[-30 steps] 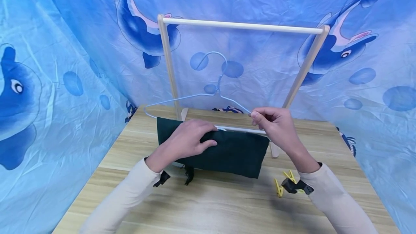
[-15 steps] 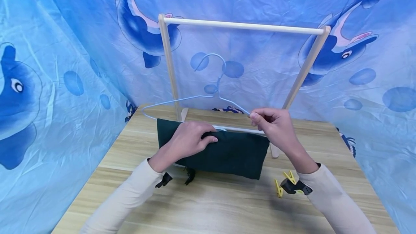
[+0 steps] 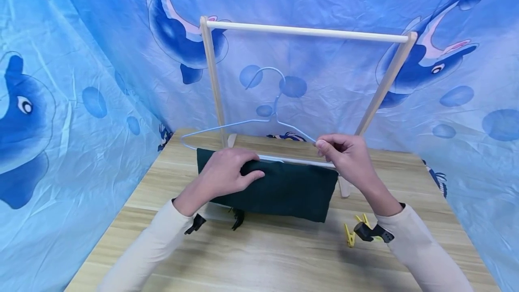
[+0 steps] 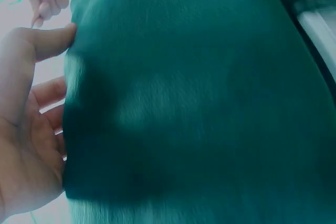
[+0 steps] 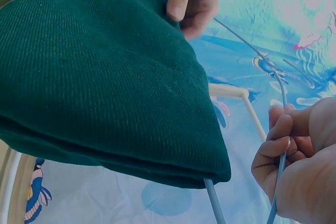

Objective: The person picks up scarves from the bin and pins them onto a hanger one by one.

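Observation:
A folded dark green ribbed scarf [image 3: 292, 188] hangs over the lower bar of a thin pale blue wire hanger [image 3: 243, 122], its black fringe [image 3: 238, 218] showing underneath. My left hand [image 3: 227, 172] holds the scarf's top edge left of its middle, thumb in front. In the left wrist view, the fingers [image 4: 50, 92] go behind the cloth's edge. My right hand [image 3: 346, 154] pinches the hanger's right shoulder; in the right wrist view its fingers [image 5: 278, 135] curl round the wire. The hanger's bar [image 5: 214, 200] comes out of the scarf's fold.
Behind the hanger stands a wooden rack with a white top rail [image 3: 308, 32] and a lower white rail [image 3: 300, 161]. Yellow clothespins [image 3: 349, 235] lie on the wood-grain table [image 3: 251, 260] by my right wrist. A blue dolphin-print curtain [image 3: 101, 48] surrounds the table.
My left hand has slid a little to the left along the scarf's top edge. My right hand keeps its pinch on the hanger, which has barely moved.

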A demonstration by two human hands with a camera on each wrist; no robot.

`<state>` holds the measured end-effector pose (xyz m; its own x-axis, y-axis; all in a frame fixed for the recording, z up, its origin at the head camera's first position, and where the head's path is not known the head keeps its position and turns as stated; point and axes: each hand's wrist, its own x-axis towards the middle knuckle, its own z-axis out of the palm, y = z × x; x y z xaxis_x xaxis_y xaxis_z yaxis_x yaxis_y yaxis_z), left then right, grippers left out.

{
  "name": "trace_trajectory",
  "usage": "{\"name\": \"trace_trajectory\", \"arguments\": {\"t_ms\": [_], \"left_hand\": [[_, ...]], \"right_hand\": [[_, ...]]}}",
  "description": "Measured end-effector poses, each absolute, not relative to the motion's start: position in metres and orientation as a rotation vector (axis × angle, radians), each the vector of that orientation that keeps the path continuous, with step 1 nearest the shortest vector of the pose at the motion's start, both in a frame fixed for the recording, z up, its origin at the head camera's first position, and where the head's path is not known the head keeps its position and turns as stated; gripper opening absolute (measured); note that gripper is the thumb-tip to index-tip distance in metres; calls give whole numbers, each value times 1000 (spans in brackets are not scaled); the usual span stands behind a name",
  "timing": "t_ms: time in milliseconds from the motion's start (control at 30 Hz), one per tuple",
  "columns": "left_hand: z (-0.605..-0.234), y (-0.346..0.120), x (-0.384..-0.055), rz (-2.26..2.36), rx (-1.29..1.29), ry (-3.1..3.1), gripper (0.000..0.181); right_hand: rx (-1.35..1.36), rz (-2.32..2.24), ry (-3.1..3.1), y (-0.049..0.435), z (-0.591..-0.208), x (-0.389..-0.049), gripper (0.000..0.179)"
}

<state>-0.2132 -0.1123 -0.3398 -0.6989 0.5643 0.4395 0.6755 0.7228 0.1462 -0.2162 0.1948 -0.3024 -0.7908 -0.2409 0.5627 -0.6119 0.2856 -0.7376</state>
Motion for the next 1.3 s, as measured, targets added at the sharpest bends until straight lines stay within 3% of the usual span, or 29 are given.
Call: {"name": "trace_trajectory", "arguments": {"t_ms": [200, 767, 933, 1300], "left_hand": [[-338, -131, -213, -390, -959, -2566, 27], [-342, -153, -212, -320, -932, -2550, 33], [-343, -154, -207, -488, -926, -2541, 40], [-326, -170, -188, -850, -948, -2176, 29]], "right_hand": [[781, 1476, -2223, 197, -300, -219, 12], [796, 1421, -2223, 203, -301, -223, 11], [809, 1423, -2233, 203, -304, -224, 11], [832, 1417, -2237, 203, -305, -224, 11]]}}
